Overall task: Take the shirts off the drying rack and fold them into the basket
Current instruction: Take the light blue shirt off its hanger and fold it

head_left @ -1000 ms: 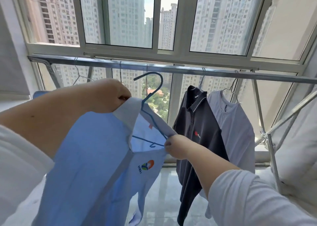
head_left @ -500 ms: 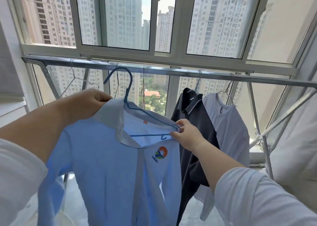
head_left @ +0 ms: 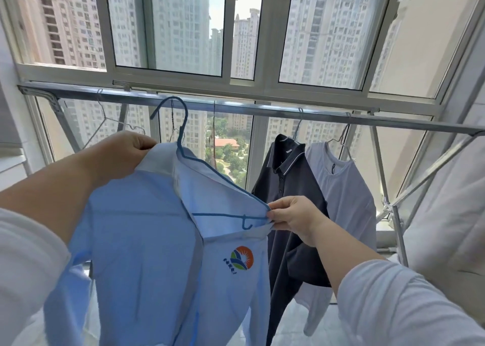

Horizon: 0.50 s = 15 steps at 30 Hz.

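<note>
Window-side drying rack (head_left: 315,116) holds 2 shirts. Your left hand (head_left: 123,156) grips the blue shirt (head_left: 147,240) collar; your right hand (head_left: 294,214) pinches the hanger (head_left: 183,135) end, likely to slip it out.

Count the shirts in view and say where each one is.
3. The light blue shirt is held in both hands, off the rail; the dark polo and pale grey shirt hang there on the right. Others may be out of frame.

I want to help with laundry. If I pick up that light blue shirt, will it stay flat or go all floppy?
Probably floppy: the light blue shirt sags and creases below where the left hand and right hand hold it. It likely feels light, since fingertips alone hold it up. The blue hanger inside looks stiffer and keeps its shape.
</note>
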Available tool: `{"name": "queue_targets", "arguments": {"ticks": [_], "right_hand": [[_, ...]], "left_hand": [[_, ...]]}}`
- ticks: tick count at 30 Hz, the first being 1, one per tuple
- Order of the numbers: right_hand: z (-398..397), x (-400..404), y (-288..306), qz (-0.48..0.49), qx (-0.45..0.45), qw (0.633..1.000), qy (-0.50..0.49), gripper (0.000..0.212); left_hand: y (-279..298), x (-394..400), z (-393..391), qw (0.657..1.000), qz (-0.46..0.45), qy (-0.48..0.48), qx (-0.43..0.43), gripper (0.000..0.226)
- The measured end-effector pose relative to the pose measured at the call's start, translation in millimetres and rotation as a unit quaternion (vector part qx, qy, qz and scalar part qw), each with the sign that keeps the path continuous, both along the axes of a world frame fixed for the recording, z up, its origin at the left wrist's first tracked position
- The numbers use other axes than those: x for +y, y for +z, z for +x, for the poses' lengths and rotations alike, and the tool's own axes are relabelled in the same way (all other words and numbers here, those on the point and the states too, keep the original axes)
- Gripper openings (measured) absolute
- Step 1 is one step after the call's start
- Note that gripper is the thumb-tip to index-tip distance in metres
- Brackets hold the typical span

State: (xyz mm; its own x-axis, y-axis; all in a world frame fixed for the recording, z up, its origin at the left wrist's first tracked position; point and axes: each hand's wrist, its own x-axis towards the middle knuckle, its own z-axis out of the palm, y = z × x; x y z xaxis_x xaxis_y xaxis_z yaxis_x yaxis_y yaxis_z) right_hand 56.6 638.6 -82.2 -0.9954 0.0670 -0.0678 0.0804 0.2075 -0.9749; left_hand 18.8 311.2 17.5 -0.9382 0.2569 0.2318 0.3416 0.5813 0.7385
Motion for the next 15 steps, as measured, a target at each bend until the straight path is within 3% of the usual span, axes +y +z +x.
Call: {"name": "queue_targets", "arguments": {"ticks": [3,5,8,10,12,15], "right_hand": [[1.4,3.1,-1.2,-0.024,-0.016,1.000,0.001,0.015],[-0.4,5.4,-0.5,0.028,-0.003,0.999,-0.038,0.021],[-7.1,-4.9,19.3,0.017,0.088,0.985,-0.145,0.021],[-7.2,-21.5,42.8,0.014,0.175,0.976,-0.130,0.021],[-4.8,-40.8,63.3,0.149,0.219,0.964,-0.019,0.027],[-3.7,-67.2,70.4,0.344,0.185,0.915,0.101,0.030]], "left_hand": [[-0.5,-11.3,-4.6,0.996,0.090,-0.004,-0.025,0.019],[-0.3,-17.6,-6.0,0.987,0.156,-0.006,-0.029,0.026],[-2.5,-7.9,-5.4,0.991,0.135,-0.004,-0.018,0.016],[-7.6,7.7,-4.4,0.995,0.093,-0.013,-0.020,0.015],[-16.4,23.5,-6.3,0.998,0.055,-0.009,-0.015,0.017],[-28.4,39.5,-7.4,1.000,0.027,-0.004,0.009,0.019]]}}
